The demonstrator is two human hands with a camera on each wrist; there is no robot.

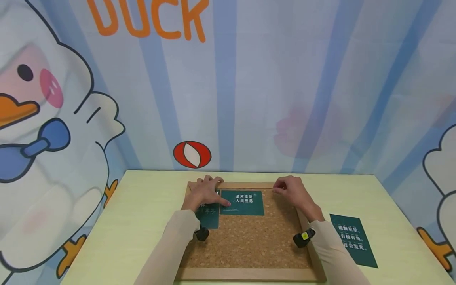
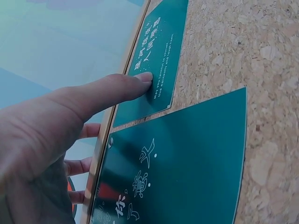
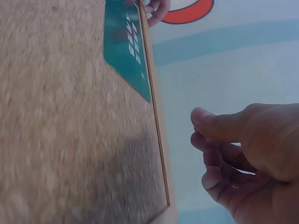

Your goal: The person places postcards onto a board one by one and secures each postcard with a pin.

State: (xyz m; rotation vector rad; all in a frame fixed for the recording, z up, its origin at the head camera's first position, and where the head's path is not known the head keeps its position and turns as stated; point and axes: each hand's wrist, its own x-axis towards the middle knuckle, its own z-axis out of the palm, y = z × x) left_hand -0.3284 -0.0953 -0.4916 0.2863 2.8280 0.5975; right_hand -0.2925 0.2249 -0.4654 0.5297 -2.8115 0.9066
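Note:
My left hand (image 1: 206,194) lies over the upper left of a wood-framed corkboard (image 1: 249,245). Its straight thumb (image 2: 124,86) presses a wide green card (image 2: 161,51) with white writing, while the other fingers reach past the frame's far edge. Beside that card, a second green card (image 2: 182,163) stands upright on the cork, with a small round pin (image 2: 110,141) near its top; my left hand partly covers this card in the head view. At the board's upper right is my right hand (image 1: 293,191), fingers curled and thumb tip against the forefinger. Nothing shows between these fingertips (image 3: 201,116).
A third green card (image 1: 352,239) with white writing lies on the pale table (image 1: 107,237), right of the board. Behind the table's far edge rises a striped blue-and-white backdrop (image 1: 256,99) with cartoon ducks. Both wrists wear small black cameras.

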